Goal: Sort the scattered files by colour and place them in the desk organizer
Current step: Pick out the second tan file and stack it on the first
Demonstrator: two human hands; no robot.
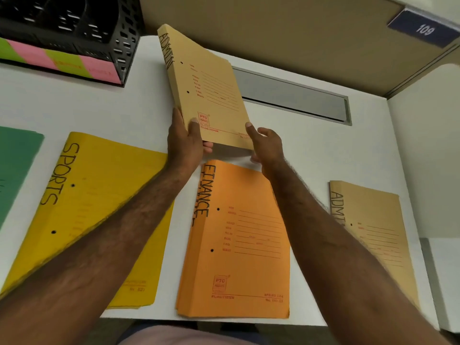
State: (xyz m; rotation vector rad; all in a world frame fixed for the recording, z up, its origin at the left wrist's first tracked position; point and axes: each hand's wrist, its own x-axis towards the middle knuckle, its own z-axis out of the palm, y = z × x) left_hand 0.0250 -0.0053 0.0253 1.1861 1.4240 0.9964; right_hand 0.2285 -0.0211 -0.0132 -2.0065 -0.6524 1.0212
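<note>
Both hands (185, 140) (266, 145) grip raised tan ADMIN file (206, 88).

Bare desk (74, 105) btwn organizer (74, 28) & files; partition (273, 31) blocks behind.

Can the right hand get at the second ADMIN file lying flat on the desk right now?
Probably not yet: the right hand and left hand both grip the raised ADMIN file. The flat ADMIN file lies uncovered, near the right forearm.

On the table (311, 150), the organizer (74, 28) sits at ten o'clock, SPORTS file (104, 195) at eight, FINANCE file (244, 245) at six, ADMIN file (378, 220) at four.
</note>
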